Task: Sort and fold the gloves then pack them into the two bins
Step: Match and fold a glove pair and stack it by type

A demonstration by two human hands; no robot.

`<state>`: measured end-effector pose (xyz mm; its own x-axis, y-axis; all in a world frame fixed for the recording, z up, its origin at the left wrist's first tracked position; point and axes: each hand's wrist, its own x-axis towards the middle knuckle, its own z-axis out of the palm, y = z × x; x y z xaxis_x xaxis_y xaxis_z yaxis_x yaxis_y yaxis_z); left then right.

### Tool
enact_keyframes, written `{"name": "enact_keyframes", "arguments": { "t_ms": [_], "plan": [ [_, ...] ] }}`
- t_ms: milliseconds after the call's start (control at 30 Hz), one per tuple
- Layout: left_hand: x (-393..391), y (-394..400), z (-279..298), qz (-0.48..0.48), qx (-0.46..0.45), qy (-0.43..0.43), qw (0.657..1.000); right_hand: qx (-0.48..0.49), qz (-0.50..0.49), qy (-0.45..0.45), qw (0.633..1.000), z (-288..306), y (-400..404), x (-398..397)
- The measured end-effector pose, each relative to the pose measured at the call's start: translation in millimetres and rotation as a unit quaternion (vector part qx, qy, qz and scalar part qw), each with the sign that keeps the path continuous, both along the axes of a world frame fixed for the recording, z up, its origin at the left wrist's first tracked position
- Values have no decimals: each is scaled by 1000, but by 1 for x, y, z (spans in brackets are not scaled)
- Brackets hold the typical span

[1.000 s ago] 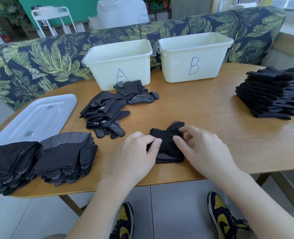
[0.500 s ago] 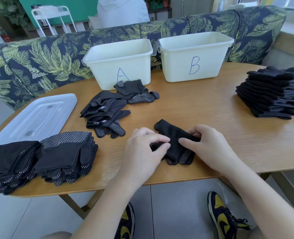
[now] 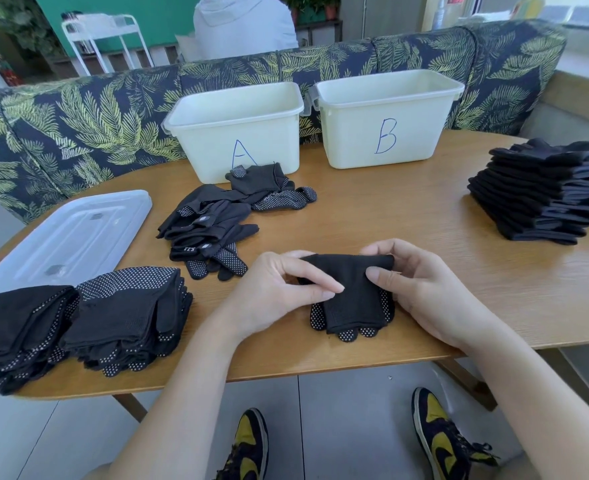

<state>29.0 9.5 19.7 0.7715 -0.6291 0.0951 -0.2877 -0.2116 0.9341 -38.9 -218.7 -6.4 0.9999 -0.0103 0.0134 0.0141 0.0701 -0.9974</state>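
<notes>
A black dotted glove [image 3: 353,303] lies folded over near the table's front edge, its white-dotted fingertips sticking out below. My left hand [image 3: 272,296] pinches its left edge and my right hand [image 3: 421,289] grips its right side, thumb on top. A loose pile of unfolded gloves [image 3: 213,230] sits in front of the cream bin marked A [image 3: 241,129]. Bin B [image 3: 386,116] stands to its right. Two stacks of folded dotted gloves [image 3: 127,313] [image 3: 12,334] lie at the left front. A tall stack of plain dark gloves [image 3: 545,192] is at the right.
A translucent white lid [image 3: 68,233] lies on the wooden table [image 3: 390,209] at the left. A leaf-patterned sofa back [image 3: 78,116] runs behind the bins, with a person in white seated beyond it. My shoes show under the table edge.
The glove has been folded over, cuff half laid across the dotted fingers, and now lies squarer. Both hands shifted slightly up and apart onto its two sides.
</notes>
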Motion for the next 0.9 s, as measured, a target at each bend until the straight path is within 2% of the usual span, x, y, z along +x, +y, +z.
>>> {"name": "enact_keyframes", "arguments": {
  "t_ms": [100,167,400,500,700,900],
  "plan": [
    [-2,-2,-3,38,-7,-2,999,113,-21,17,993,-1,9,3],
    [-4,-3,-5,68,-17,-3,998,147,-35,37,988,1,17,2],
    [-14,-1,-11,138,-53,-41,988,122,-88,70,986,8,29,1],
    [-22,-2,-14,170,-88,-26,981,106,-79,74,988,9,32,1],
    [-43,6,-11,164,-137,16,977,124,-78,30,989,18,47,-6],
    [-60,34,0,187,-119,-14,975,99,-54,7,994,33,77,-10]
  ]
}}
